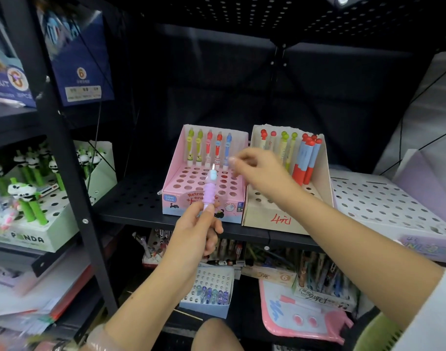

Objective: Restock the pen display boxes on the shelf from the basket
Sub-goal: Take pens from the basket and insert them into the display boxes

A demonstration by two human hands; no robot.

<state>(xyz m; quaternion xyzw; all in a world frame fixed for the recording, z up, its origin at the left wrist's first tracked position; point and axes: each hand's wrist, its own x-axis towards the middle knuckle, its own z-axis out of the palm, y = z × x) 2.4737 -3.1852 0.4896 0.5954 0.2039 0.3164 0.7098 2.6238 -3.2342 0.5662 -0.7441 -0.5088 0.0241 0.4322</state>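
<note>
My left hand (198, 230) pinches a purple pen (209, 190) by its lower end and holds it upright in front of the pink display box (171, 183). The pink box has several pens along its back row and many vacant holes. My right hand (261, 173) hovers above the gap between the pink box and the cream display box (326, 178), fingers loosely curled with nothing visible in them. The cream box holds several pens with red and green tops. A green basket (376, 335) shows at the bottom right corner.
A white perforated box (384, 201) stands at the right of the shelf. A panda pen box (29, 234) sits on the left shelf behind a black upright post (72, 178). The shelf below holds a small blue pen box (206, 305) and a pink board (293, 323).
</note>
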